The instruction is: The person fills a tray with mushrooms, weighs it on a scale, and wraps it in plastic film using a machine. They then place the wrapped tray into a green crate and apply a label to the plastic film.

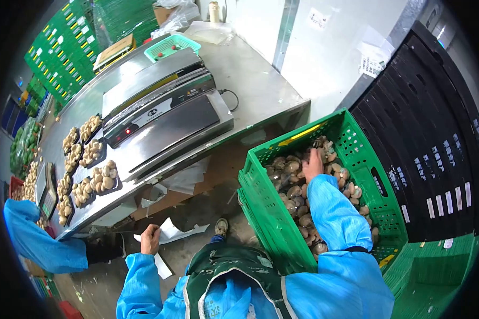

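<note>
My right hand (313,166) reaches into a green plastic crate (282,234), its fingers bent around the near edge of a pack of mushrooms (324,144) by the far wall; the fingertips are partly hidden. Many brown mushrooms (298,199) fill the crate around it, some shiny as if under clear film. My left hand (150,239) hangs over the floor, with its fingers curled closed. White paper (175,232) shows beside and behind it; whether the fingers hold any of it I cannot make out.
On the metal table (261,85) stand a wrapping machine (165,111), trays of mushrooms (93,151), a scale (49,196) and a mint basket (170,47). Black crates (420,133) are stacked at right. Another person's blue sleeve (42,239) is at left.
</note>
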The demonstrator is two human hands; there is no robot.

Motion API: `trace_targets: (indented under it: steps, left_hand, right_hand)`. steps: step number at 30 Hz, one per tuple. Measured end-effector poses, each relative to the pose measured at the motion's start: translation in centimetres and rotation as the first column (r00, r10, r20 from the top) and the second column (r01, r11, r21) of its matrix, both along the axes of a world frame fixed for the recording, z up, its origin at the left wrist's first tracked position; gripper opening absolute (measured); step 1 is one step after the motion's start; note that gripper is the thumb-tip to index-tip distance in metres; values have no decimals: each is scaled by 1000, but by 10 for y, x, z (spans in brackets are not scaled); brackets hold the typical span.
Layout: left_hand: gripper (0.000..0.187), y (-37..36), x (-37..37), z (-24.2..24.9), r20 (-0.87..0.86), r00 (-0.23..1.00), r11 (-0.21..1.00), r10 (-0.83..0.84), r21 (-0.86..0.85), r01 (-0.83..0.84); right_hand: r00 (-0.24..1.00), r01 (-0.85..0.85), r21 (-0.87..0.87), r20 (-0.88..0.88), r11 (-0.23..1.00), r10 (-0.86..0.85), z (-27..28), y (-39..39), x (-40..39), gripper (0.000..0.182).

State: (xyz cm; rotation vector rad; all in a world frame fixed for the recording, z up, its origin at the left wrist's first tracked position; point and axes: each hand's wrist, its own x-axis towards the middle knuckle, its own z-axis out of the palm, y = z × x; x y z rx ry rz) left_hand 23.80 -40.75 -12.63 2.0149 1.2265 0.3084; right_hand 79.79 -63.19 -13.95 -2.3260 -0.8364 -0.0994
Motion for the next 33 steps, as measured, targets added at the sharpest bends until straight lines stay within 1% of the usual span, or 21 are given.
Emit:
trace_targets:
  steps: [2, 4, 6, 8, 9, 10, 11, 12, 14, 17, 18, 22, 23, 24, 25, 26, 27, 28, 30, 32, 33]
  left_hand:
    - [11, -1, -42, -23, -44, 989, 990, 144, -1, -144]
    - [11, -3, -87, -51, 72, 955, 958, 287, -33, -285]
    - [13, -11, -116, -58, 96, 907, 912, 411, -19, -411]
    - [15, -19, -142, -68, 158, 855, 866, 495, -10, -499]
    - [17, -17, -172, -96, 202, 838, 853, 507, 21, -521]
    - [18, -24, -172, -89, 192, 820, 824, 538, 87, -561]
    - [18, -28, -176, -87, 170, 811, 812, 559, 86, -578]
    - [19, -30, -178, -82, 147, 803, 801, 578, 86, -592]
    - [19, -30, -185, -83, 132, 802, 803, 583, 60, -594]
    - [18, -11, -205, -112, 229, 763, 782, 604, 14, -623]
    - [18, 0, -203, -120, 226, 780, 801, 583, 3, -599]
    - [23, 38, -204, -159, 43, 815, 816, 578, 14, -578]
    - [24, 50, -203, -168, 54, 817, 819, 574, -15, -574]
    - [25, 59, -198, -175, 23, 837, 837, 547, 9, -548]
    - [26, 64, -178, -158, -20, 849, 848, 528, -24, -529]
    - [27, 69, -161, -143, -144, 854, 857, 499, -61, -511]
    - [29, 68, -152, -142, -207, 872, 883, 443, -66, -465]
    - [31, 81, -146, -147, -268, 893, 916, 362, -77, -394]
    - [34, 105, -160, -221, -350, 935, 990, 65, -97, -105]
    - [34, 104, -71, -124, -221, 975, 944, -4, -322, -69]
    - [30, 110, -47, -131, -12, 999, 910, -32, -415, 24]
  right_hand:
    - [996, 6, 85, -89, 996, 2, 25, -1, -12, 33]
    - [996, -81, 97, -26, 992, 84, 28, -9, -27, 34]
    - [978, -192, -193, -115, 962, 172, 17, -17, -43, 38]
    - [978, -201, -175, -84, 964, 189, 14, -18, -36, 39]
    - [951, -214, 9, -226, 977, 211, 4, -22, -24, 38]
    - [902, -189, 195, -354, 963, 248, 0, -23, -15, 37]
    - [875, -28, 291, -456, 956, 164, 9, -21, -11, 36]
    - [840, 70, 353, -525, 933, 135, 17, -24, -5, 32]
    - [852, 119, 426, -507, 897, 128, 23, -36, 11, 27]
    - [871, 154, 394, -487, 906, 64, 58, -66, 19, 22]
    - [862, 164, 423, -500, 891, 79, 69, -78, 21, 22]
    - [907, 198, 258, -415, 946, -77, 114, -125, 14, 29]
    - [884, 238, 351, -464, 906, -52, 119, -130, 9, 29]
    - [883, 231, 340, -467, 912, -49, 126, -130, 2, 28]
    - [891, 242, 369, -450, 897, -55, 125, -128, -2, 28]
    - [880, 271, 288, -461, 918, -116, 140, -112, -18, 28]
    - [883, 283, 253, -446, 925, -149, 154, -89, -40, 27]
    - [909, 214, 269, -407, 939, -90, 149, -80, -46, 23]
    - [918, 142, 237, -395, 961, -38, 167, -46, -85, 21]
    - [948, 127, 135, -309, 983, -81, 183, -32, -124, 21]
    - [956, 145, 97, -269, 985, -114, 189, -29, -143, 20]
